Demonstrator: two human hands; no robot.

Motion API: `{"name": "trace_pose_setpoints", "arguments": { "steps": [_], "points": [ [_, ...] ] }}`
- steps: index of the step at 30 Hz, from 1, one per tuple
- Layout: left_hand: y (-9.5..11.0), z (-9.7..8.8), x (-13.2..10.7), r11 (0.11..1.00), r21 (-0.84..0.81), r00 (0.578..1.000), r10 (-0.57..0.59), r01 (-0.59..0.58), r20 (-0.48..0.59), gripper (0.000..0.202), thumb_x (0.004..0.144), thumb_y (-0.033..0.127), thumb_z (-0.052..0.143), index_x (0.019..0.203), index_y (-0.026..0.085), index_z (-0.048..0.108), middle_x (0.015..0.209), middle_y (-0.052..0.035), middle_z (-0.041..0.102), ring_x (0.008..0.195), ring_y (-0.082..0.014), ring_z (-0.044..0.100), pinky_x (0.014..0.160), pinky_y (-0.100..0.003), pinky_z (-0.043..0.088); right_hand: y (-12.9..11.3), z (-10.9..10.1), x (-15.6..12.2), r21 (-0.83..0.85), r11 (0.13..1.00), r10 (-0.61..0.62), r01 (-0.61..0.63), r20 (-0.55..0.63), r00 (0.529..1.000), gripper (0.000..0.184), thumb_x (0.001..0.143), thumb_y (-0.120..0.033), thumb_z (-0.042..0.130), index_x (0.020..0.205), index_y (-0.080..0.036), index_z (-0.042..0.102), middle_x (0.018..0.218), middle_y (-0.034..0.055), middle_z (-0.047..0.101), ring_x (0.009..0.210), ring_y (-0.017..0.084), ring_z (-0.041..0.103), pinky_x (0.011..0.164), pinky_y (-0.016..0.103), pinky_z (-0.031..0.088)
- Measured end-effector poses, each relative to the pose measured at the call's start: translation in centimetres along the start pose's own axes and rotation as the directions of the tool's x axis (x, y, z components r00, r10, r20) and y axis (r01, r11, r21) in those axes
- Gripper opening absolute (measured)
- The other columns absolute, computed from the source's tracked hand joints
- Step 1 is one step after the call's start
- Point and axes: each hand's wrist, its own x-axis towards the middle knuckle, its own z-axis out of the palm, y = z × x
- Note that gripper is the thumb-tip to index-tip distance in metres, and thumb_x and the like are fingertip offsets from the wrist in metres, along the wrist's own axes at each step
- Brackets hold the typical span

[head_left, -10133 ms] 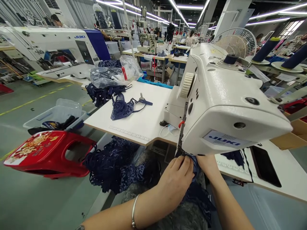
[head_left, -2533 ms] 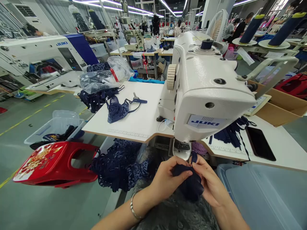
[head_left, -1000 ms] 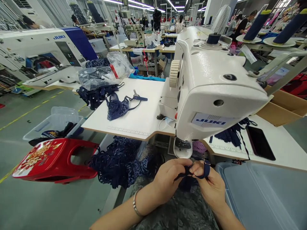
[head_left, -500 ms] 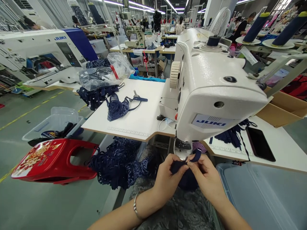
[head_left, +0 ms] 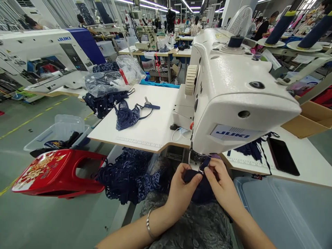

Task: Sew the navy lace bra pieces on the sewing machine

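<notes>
Below the needle area of a white sewing machine (head_left: 243,103), both hands hold a dark navy garment (head_left: 203,192), seemingly a bra, whose lower part hangs over my lap. My left hand (head_left: 178,186) pinches an edge of the navy fabric between thumb and fingers. My right hand (head_left: 220,181) grips a narrow navy strap (head_left: 205,164), thumb pressed on it. A small shiny ring or slider (head_left: 201,171) shows between the two hands. The machine's needle and presser foot are partly hidden behind the fabric and fingers.
A navy lace bra (head_left: 127,116) lies on the white table (head_left: 160,128). More navy bras (head_left: 124,176) are heaped below its edge. To the right are a phone (head_left: 282,155), navy straps (head_left: 249,150) and a grey-blue plastic bin (head_left: 280,207). A red stool (head_left: 62,176) stands left.
Both hands have moved up slightly, closer to the machine's needle area. My right fingers have shifted on the strap, and the metal piece now shows more clearly. The view has moved a little.
</notes>
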Motion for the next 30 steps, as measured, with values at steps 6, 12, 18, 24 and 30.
{"name": "trace_pose_setpoints", "arguments": {
  "steps": [6,12,18,24,30],
  "points": [
    [0.1,-0.2,0.0,0.996,-0.069,0.998,-0.052,0.054,0.03,0.039,0.075,0.043,0.074,0.085,0.02,0.044,0.074,0.0059,0.046,0.062,-0.0082,0.044,0.052,-0.017,0.04,-0.1,-0.4,0.4,-0.048,0.997,0.063,-0.059,0.111,0.992,0.019,0.096,-0.04,0.052,0.108,-0.025,0.055,0.104,0.0055,0.044,0.078,0.019,0.049,0.069,0.032,0.047],
    [0.3,-0.4,0.2,0.999,-0.042,0.998,-0.026,0.028,0.049,0.038,0.077,0.043,0.073,0.084,0.02,0.044,0.074,0.0056,0.046,0.064,-0.0102,0.049,0.057,-0.022,0.049,-0.5,-0.7,0.8,-0.109,0.987,0.131,-0.115,0.145,0.981,0.02,0.095,-0.044,0.052,0.094,-0.024,0.051,0.094,0.0031,0.04,0.074,0.019,0.046,0.064,0.032,0.043],
    [0.0,-0.9,0.1,0.994,0.076,0.994,0.077,-0.083,0.079,0.029,0.081,0.038,0.069,0.076,0.019,0.047,0.067,0.0052,0.049,0.061,-0.0102,0.046,0.057,-0.02,0.041,-1.0,-1.2,0.1,-0.065,0.998,0.033,-0.022,0.176,0.984,0.021,0.098,-0.038,0.05,0.083,-0.023,0.053,0.088,0.0016,0.043,0.076,0.019,0.047,0.066,0.03,0.04],
    [0.2,-0.7,-0.6,0.954,0.108,0.959,0.27,-0.278,0.083,0.018,0.083,0.023,0.066,0.076,0.02,0.049,0.082,0.0016,0.066,0.077,-0.0124,0.06,0.073,-0.022,0.046,-0.8,-1.1,-1.5,0.175,0.984,-0.045,0.028,0.093,0.995,0.011,0.1,-0.029,0.051,0.095,-0.028,0.061,0.094,0.0009,0.058,0.087,0.019,0.055,0.072,0.026,0.043],
    [0.6,-0.2,-0.7,0.911,0.109,0.917,0.391,-0.397,0.076,0.019,0.085,0.014,0.062,0.076,0.021,0.047,0.086,0.0022,0.07,0.079,-0.011,0.065,0.075,-0.02,0.049,0.1,-0.2,-2.4,0.211,0.959,-0.18,0.189,-0.061,0.982,0.009,0.097,-0.025,0.056,0.093,-0.029,0.064,0.093,0.0008,0.057,0.088,0.017,0.056,0.072,0.023,0.046]
  ]
}}
